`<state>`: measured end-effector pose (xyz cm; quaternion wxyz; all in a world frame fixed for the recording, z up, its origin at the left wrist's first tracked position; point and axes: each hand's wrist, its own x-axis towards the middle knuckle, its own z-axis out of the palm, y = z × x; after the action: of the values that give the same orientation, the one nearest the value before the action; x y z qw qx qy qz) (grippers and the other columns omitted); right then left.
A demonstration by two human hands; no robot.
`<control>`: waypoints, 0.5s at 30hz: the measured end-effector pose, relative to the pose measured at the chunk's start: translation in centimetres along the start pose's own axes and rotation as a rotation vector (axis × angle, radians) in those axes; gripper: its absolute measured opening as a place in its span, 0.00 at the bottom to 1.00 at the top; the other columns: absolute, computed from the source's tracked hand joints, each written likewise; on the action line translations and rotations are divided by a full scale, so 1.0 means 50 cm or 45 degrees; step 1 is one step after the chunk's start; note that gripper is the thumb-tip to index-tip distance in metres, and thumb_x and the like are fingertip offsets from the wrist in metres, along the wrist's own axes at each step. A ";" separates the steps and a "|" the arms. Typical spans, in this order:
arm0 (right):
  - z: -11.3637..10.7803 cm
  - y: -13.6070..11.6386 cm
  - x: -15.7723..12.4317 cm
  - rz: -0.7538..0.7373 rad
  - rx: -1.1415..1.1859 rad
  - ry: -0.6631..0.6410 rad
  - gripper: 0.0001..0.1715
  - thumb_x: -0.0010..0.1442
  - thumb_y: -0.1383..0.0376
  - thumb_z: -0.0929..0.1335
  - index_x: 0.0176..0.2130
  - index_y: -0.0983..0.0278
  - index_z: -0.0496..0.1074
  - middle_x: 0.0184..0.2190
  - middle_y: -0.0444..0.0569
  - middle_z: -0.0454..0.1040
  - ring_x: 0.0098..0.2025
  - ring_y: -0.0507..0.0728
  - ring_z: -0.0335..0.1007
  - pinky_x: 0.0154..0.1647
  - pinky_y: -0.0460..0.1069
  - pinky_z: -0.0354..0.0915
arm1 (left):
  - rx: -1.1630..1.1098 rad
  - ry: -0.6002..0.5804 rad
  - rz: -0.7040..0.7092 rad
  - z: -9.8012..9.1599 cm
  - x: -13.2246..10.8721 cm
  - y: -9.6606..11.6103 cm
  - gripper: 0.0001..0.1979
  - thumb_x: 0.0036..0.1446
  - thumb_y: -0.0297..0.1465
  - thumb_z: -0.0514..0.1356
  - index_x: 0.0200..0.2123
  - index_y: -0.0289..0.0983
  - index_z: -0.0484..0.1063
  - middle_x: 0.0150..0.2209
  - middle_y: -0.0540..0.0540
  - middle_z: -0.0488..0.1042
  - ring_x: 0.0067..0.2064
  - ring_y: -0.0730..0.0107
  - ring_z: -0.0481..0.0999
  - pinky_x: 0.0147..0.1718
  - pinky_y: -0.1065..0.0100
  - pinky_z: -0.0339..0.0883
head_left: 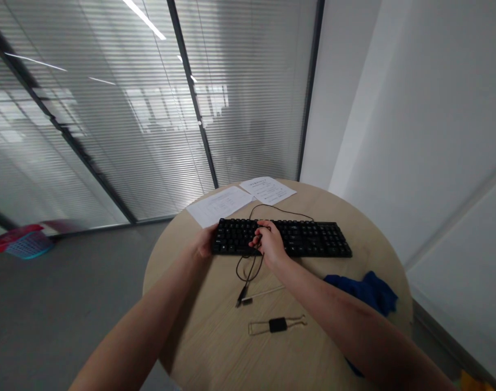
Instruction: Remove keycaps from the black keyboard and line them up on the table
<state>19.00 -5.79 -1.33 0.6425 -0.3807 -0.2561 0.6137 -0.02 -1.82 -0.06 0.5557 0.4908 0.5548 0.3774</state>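
A black keyboard (pixel 315 239) lies across the round table, its keys facing up. At its left end, my left hand (pixel 206 243) is closed around the edge; part of the fingers is hidden. My right hand (pixel 271 241) is over the middle of the keys, fingers pinched on the thin black cable (pixel 259 268). The cable loops down in front of the keyboard to a plug (pixel 241 296) on the tabletop. Beside the plug is a thin pale stick (pixel 266 293) with a dark end. Nearer to me rests a black binder clip (pixel 278 325) with wire handles.
Two printed sheets (pixel 220 205) lie at the table's (pixel 199 347) far edge. A crumpled blue cloth (pixel 372 290) is at the right, partly behind my right forearm. Glass panels with blinds and a white wall stand beyond. A red and blue basket (pixel 28 243) sits on the floor at left.
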 end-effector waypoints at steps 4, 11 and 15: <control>0.001 -0.002 0.003 0.042 0.077 0.002 0.19 0.45 0.71 0.63 0.39 0.60 0.64 0.22 0.36 0.65 0.17 0.48 0.62 0.23 0.50 0.71 | -0.442 -0.198 -0.105 0.003 -0.007 -0.008 0.22 0.57 0.46 0.58 0.43 0.33 0.75 0.39 0.36 0.80 0.44 0.51 0.78 0.45 0.53 0.72; 0.001 -0.019 0.004 0.014 0.169 -0.039 0.16 0.48 0.72 0.63 0.40 0.61 0.64 0.21 0.37 0.66 0.19 0.49 0.63 0.26 0.51 0.73 | -0.815 -0.173 -0.163 0.006 0.013 -0.024 0.19 0.62 0.36 0.55 0.49 0.29 0.73 0.41 0.35 0.80 0.42 0.54 0.80 0.45 0.57 0.74; 0.011 -0.049 -0.008 -0.009 0.220 -0.134 0.13 0.52 0.72 0.64 0.40 0.61 0.64 0.21 0.37 0.67 0.21 0.49 0.64 0.29 0.51 0.74 | -0.908 -0.091 -0.163 0.010 0.023 -0.028 0.20 0.64 0.36 0.52 0.50 0.27 0.72 0.41 0.33 0.80 0.41 0.53 0.81 0.41 0.56 0.75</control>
<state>19.96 -5.99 0.99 0.6608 -0.2902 -0.2371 0.6504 0.42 -1.09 -1.75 0.7335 0.2433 0.3982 0.4942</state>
